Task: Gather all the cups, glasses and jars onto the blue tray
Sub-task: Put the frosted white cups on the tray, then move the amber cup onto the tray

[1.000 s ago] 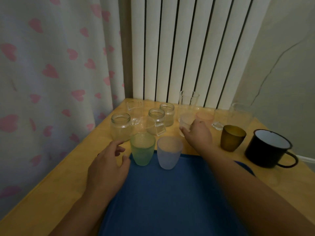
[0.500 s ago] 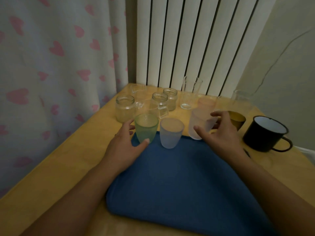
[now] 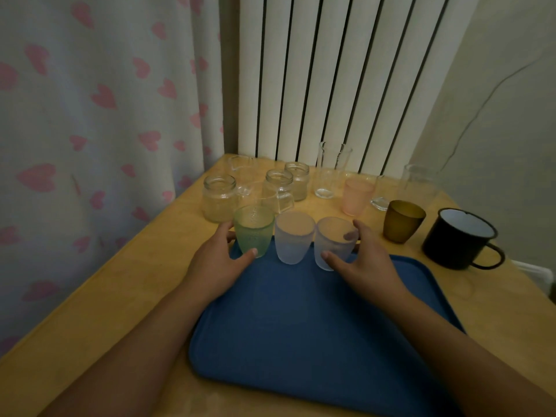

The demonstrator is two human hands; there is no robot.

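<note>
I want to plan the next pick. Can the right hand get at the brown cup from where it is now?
Probably yes. The right hand is around a frosted cup on the blue tray; once it lets go, the brown cup stands just to its right with bare table between, and the black mug stands apart.

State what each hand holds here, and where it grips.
Left hand: green frosted cup, around its lower side wall. Right hand: clear frosted cup, around its side wall.

Blue tray [image 3: 316, 326]; green cup [image 3: 254, 230]; pink-heart curtain [image 3: 99, 115].
</note>
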